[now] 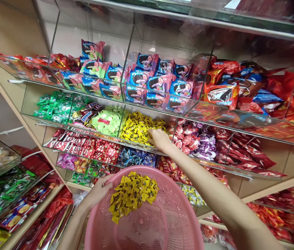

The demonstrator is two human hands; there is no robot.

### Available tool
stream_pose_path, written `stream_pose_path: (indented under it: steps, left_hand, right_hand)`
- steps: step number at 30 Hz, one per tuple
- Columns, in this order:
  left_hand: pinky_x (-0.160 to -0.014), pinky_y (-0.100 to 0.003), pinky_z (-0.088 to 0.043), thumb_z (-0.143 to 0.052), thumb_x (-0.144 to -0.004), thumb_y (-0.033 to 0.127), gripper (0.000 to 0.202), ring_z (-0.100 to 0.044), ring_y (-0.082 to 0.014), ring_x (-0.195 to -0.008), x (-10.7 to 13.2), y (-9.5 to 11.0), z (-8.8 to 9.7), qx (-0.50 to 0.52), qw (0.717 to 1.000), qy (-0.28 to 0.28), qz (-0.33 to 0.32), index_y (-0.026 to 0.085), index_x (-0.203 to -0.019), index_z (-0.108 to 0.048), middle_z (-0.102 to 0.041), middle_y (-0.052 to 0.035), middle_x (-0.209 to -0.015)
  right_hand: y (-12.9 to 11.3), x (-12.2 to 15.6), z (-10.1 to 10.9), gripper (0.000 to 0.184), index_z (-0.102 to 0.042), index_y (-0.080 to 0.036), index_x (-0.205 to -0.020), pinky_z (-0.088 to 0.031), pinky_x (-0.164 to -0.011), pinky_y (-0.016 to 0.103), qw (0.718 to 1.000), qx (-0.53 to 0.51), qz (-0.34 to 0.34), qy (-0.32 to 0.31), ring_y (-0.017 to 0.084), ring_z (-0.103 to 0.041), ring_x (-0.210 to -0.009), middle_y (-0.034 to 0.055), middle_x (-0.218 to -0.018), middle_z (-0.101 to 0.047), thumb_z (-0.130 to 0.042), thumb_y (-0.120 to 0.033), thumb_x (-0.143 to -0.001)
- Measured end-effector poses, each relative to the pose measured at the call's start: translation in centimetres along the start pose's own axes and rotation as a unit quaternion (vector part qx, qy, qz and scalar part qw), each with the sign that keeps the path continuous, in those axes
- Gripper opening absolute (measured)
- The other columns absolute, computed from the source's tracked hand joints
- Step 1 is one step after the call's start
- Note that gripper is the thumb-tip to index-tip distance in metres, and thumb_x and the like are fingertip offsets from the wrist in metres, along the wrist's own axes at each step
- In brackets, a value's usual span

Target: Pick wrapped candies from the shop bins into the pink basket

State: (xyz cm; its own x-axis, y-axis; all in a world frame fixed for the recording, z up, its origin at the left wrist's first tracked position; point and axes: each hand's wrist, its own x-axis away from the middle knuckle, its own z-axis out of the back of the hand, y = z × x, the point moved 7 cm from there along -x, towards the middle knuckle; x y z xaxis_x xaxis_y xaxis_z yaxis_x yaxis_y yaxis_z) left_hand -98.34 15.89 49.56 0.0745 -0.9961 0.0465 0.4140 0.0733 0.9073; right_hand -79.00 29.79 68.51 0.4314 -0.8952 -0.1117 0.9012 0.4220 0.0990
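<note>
On far shelves (13, 104): yellow candies (137, 126), under and just left of right hand (159, 139), the nearer one; fingers curled among them, grasp not tellable. Clasped on pink basket's (176, 211) left rim: left hand (100, 188).

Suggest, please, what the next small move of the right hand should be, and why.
Probably gather a few yellow-wrapped sweets with the right hand: its fingertips are already at that shelf compartment's pile, though whether they hold any is unclear. The left hand is at the rim of the pink basket below, where similar yellow sweets lie.
</note>
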Motion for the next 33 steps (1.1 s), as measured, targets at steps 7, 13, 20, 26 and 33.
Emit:
stream_pose_path:
  steps: [7,13,20,26,33]
  left_hand:
    - [-0.102,-0.037,-0.032,-0.049,-0.068,0.031,0.048,-0.050,-0.0246,-0.114,0.0,-0.6,0.2,-0.006,0.999,0.018,0.027,0.015,-0.112,-0.062,-0.059,-0.0059,-0.119]
    - [-0.095,-0.034,-0.039,-0.043,-0.070,0.023,0.049,-0.056,-0.0217,-0.102,0.1,1.0,-0.2,-0.017,0.999,-0.027,-0.020,0.018,-0.116,-0.059,-0.063,-0.0020,-0.113]
    - [-0.100,-0.037,-0.035,-0.047,-0.068,0.029,0.048,-0.053,-0.0230,-0.109,-0.2,-0.5,0.1,-0.004,1.000,0.002,0.015,0.015,-0.112,-0.061,-0.061,-0.0058,-0.117]
    - [-0.099,-0.038,-0.037,-0.056,-0.063,0.034,0.048,-0.052,-0.0257,-0.112,-0.1,-0.4,0.4,0.029,0.998,0.030,0.036,0.015,-0.106,-0.065,-0.062,-0.0068,-0.115]
    - [-0.099,-0.038,-0.037,-0.058,-0.060,0.033,0.047,-0.052,-0.0264,-0.112,0.1,-0.1,0.4,0.048,0.997,0.035,0.057,0.015,-0.103,-0.066,-0.062,-0.0071,-0.114]
  right_hand:
    - [0.8,0.8,1.0,0.028,-0.053,-0.018,-0.109,-0.038,-0.073,0.028,0.998,-0.025,0.005,0.052,0.022,-0.055,-0.095,0.0100,-0.099,-0.062,-0.050,-0.024,-0.082]
    - [1.5,2.0,3.6,0.030,-0.055,-0.019,-0.108,-0.038,-0.070,0.026,0.989,-0.087,0.027,0.113,0.019,-0.056,-0.086,0.0047,-0.091,-0.064,-0.052,-0.022,-0.079]
    - [0.3,7.3,7.3,0.026,-0.057,-0.019,-0.105,-0.040,-0.074,0.026,0.936,-0.289,0.123,0.161,0.013,-0.056,-0.080,0.0013,-0.090,-0.063,-0.053,-0.025,-0.080]
    - [-3.1,10.9,1.4,0.026,-0.058,-0.022,-0.105,-0.043,-0.073,0.025,0.884,-0.429,0.184,0.009,0.011,-0.054,-0.079,0.0002,-0.092,-0.062,-0.055,-0.023,-0.079]
    - [-2.1,9.1,-10.8,0.023,-0.060,-0.016,-0.096,-0.041,-0.062,0.023,0.848,-0.502,0.134,-0.100,0.010,-0.048,-0.065,-0.0017,-0.073,-0.055,-0.057,-0.021,-0.074]
